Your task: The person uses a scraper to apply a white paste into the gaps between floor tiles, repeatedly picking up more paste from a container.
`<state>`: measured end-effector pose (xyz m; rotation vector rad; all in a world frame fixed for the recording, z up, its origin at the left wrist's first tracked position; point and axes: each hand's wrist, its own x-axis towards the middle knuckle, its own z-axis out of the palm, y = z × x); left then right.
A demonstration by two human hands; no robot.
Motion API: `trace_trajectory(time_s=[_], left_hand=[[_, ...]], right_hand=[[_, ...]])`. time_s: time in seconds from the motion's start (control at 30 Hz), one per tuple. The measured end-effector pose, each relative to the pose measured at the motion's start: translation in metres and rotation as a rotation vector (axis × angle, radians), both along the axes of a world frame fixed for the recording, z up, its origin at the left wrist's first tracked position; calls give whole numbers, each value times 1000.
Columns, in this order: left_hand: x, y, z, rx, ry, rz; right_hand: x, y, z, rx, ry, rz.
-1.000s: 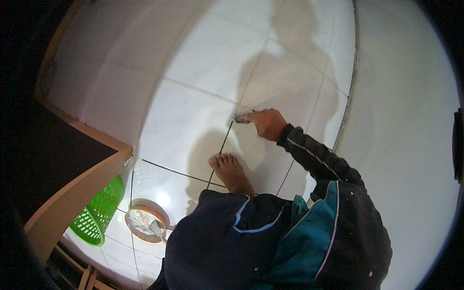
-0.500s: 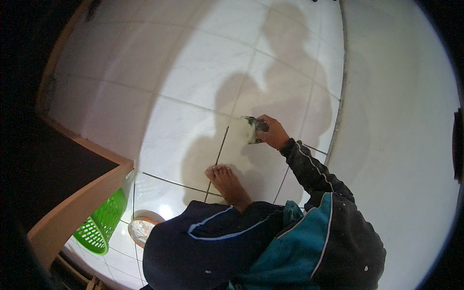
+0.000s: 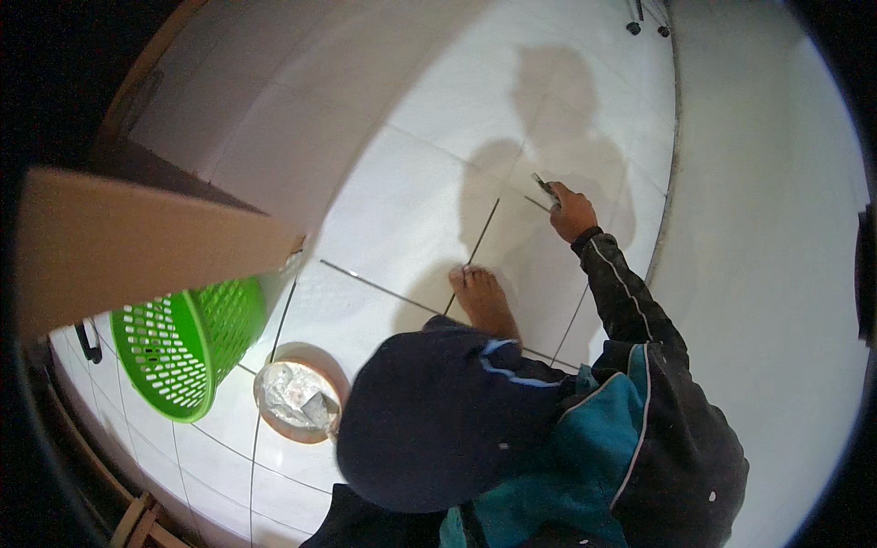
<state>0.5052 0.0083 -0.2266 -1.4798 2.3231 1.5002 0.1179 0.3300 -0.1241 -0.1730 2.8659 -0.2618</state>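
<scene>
My right hand [image 3: 574, 214] is closed round a thin, dark flat scraper [image 3: 545, 189], seen nearly edge-on over the white floor tiles [image 3: 402, 201]. Whether its edge touches the tile, I cannot tell. Close by, a short dark joint line [image 3: 537, 204] shows beside the hand's shadow. A longer dark joint [image 3: 484, 233] runs down to my bare foot [image 3: 484, 297]; joints farther off look pale. Left of my knee stands an orange-brown bowl [image 3: 294, 438] of white paste [image 3: 286, 382], with a grey flat piece [image 3: 319, 408] in it. My left hand is out of sight.
A green plastic basket [image 3: 212, 352] lies on its side at the left, under a wooden furniture edge [image 3: 137, 251]. A pale wall [image 3: 758, 228] bounds the right side. Dark castors [image 3: 633, 28] stand at the far end.
The view has shifted, bringing the bowl and basket more fully into sight. My right hand has turned the scraper from broad side to nearly edge-on.
</scene>
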Motion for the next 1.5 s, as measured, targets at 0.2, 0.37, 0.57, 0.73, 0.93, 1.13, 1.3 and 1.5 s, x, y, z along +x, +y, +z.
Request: trace_trajectory(time_s=[0.2,0.37,0.57,0.73,0.93,1.13,1.3,1.5], left_hand=[[68,-40,-2,-268,-233,-136],[86,-18,-13,-409,-411,-152],[108,-2,-45,-476,-180,-190],[65,-13,32,-124,-346,-188],[93,-77,19,61,-56,-189],[102,-141,48,254,25,-101],[95,-156,60,336,18,-30],[68,-145,67,370,17,4]], right_hand=[[59,-3,11,-126,94,-52],[87,-10,42,-207,86,-211],[88,-4,44,-325,356,-112],[113,-38,52,-585,230,-350],[160,-6,92,-594,319,-348],[173,19,76,-884,298,-414],[178,7,33,-1076,103,-563],[173,4,-9,-1384,-117,-820]])
